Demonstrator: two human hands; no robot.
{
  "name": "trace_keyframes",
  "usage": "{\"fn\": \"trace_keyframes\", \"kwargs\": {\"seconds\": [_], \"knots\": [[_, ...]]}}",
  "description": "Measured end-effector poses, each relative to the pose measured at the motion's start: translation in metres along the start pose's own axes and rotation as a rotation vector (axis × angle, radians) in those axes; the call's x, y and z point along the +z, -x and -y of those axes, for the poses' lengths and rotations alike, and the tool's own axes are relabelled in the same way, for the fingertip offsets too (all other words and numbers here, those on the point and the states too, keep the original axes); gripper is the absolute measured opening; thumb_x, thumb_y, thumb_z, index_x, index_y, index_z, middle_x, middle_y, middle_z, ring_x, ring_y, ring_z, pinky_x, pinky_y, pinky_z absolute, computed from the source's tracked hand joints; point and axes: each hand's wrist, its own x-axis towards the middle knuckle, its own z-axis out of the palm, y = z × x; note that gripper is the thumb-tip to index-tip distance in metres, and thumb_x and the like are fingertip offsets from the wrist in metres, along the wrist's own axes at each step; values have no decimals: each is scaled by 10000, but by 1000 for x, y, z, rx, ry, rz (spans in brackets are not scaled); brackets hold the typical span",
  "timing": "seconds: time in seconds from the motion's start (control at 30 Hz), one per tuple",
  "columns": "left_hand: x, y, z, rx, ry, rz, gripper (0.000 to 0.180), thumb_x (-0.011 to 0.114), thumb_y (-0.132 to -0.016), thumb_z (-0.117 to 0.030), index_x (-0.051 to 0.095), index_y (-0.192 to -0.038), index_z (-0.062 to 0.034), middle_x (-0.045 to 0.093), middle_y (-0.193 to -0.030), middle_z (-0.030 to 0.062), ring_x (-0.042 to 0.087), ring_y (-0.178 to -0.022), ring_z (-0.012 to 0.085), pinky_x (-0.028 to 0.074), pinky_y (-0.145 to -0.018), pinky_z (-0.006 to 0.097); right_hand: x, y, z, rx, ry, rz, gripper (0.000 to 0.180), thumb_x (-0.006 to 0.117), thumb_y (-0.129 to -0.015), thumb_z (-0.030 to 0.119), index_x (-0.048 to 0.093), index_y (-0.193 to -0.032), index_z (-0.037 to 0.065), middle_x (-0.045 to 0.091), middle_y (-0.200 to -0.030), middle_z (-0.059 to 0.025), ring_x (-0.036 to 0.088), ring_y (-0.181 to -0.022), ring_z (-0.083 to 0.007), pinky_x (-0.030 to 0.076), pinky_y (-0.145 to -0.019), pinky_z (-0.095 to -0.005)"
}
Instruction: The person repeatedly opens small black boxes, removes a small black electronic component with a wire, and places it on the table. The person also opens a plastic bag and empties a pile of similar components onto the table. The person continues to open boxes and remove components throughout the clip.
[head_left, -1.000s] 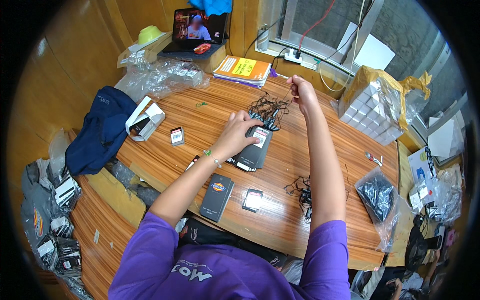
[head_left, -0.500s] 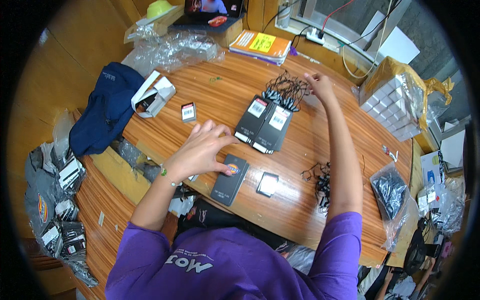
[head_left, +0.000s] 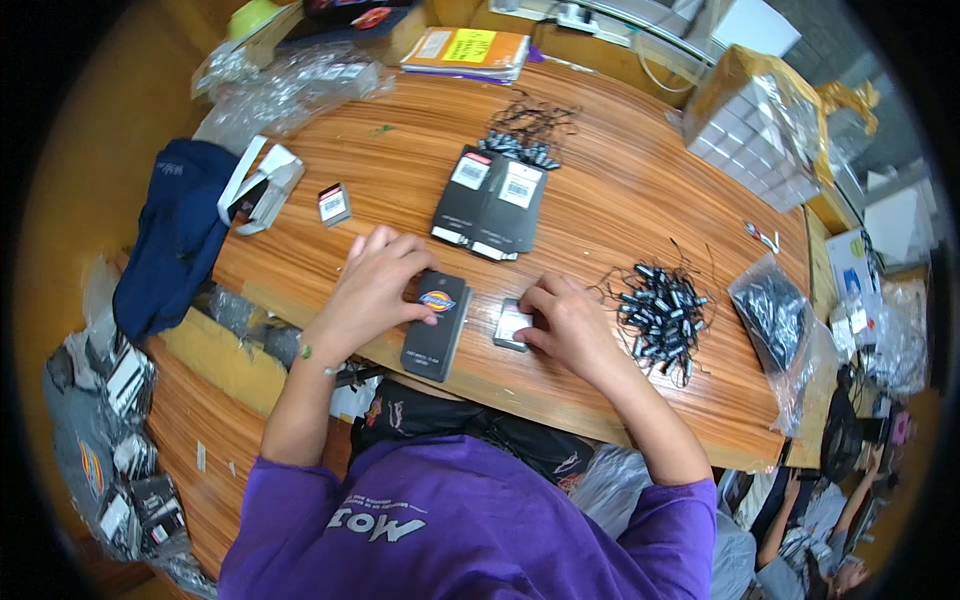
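1. Head view: the left hand (head_left: 375,285) lies flat on a long black card (head_left: 437,324) near the table (head_left: 620,190) edge, fingers spread, likely to keep it from sliding.
2. The right hand (head_left: 570,325) pinches a small square tag (head_left: 512,325) just right of the card, fingers closed on it.
3. A pile of black strings (head_left: 660,310) sits right, within easy reach.
4. Two more black cards (head_left: 492,200) lie farther away.

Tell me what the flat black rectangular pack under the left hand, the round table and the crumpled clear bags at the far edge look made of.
Flat black rectangular pack: likely matte card, sharp straight edges, no glare. Round table: wood or wood veneer, striped orange-brown grain with a slight sheen. Crumpled clear bags: thin plastic film, see-through with bright creased highlights.
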Motion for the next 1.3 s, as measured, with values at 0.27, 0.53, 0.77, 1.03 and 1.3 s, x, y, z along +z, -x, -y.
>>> {"fn": "trace_keyframes", "kwargs": {"seconds": [0.27, 0.53, 0.77, 1.03, 1.3], "knots": [[4, 9, 2, -356, 948, 130, 197, 596, -797, 12, 517, -978, 1, 610, -850, 25, 561, -731, 49, 438, -620, 175, 13, -5, -10, 5, -142, -110, 345, 731, -643, 158, 558, -916, 38, 541, -919, -135, 521, -915, -315, 422, -786, -396], [8, 8, -2, -395, 1025, 12, 161, 577, -840, -30, 534, -992, -1, 637, -814, 34, 562, -712, 47, 439, -600, 185, -1, -2, -9, 181, -746, -86, 224, 698, -694, 53, 537, -839, -2, 542, -608, -101, 540, -561, -187, 421, -527, -296], [30, -9, -49, -311, 1214, -163, 211, 618, -802, 12, 548, -1001, 17, 636, -865, 58, 577, -721, 60, 455, -604, 176, -19, -9, 23, 11, -566, -375, 310, 719, -719, 101, 486, -909, 25, 485, -561, -32, 473, -502, -102, 379, -470, -251], [36, -29, -65, -266, 1208, -196, 228, 579, -835, -3, 538, -1058, 17, 634, -890, 70, 590, -785, 73, 475, -673, 191, -49, -10, -11, 83, -522, -307, 354, 724, -708, 257, 519, -915, 56, 530, -571, -72, 565, -550, -217, 426, -505, -327], [43, -31, -60, -309, 1261, -142, 192, 537, -878, -51, 506, -1061, -2, 643, -895, 69, 582, -781, 61, 461, -647, 182, -63, 20, -103, 374, 230, -198, 143, 668, -719, 171, 617, -753, 41, 623, -801, -122, 592, -792, -307, 475, -678, -386]]}}
